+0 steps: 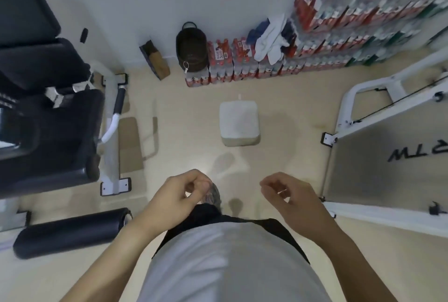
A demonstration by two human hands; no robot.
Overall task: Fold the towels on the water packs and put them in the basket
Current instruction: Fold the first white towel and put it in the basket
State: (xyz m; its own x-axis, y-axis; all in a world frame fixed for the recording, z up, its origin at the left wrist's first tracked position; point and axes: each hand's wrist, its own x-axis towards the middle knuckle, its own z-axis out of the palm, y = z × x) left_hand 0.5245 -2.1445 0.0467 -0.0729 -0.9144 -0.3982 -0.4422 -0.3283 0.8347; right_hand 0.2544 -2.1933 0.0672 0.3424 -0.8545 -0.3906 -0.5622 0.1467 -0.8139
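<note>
A heap of white and dark blue towels [271, 37] lies on the low row of red-labelled water packs [225, 64] by the far wall. A dark woven basket [191, 47] stands at the left end of that row. My left hand [179, 195] and my right hand [288, 192] hang in front of my waist, far from the towels. The fingers of both hands are loosely curled and hold nothing.
Taller stacks of water packs [363, 10] fill the far right. A white square stool [238, 119] stands on the beige floor between me and the packs. Black gym equipment [48, 112] crowds the left; a white machine frame [378, 98] lines the right.
</note>
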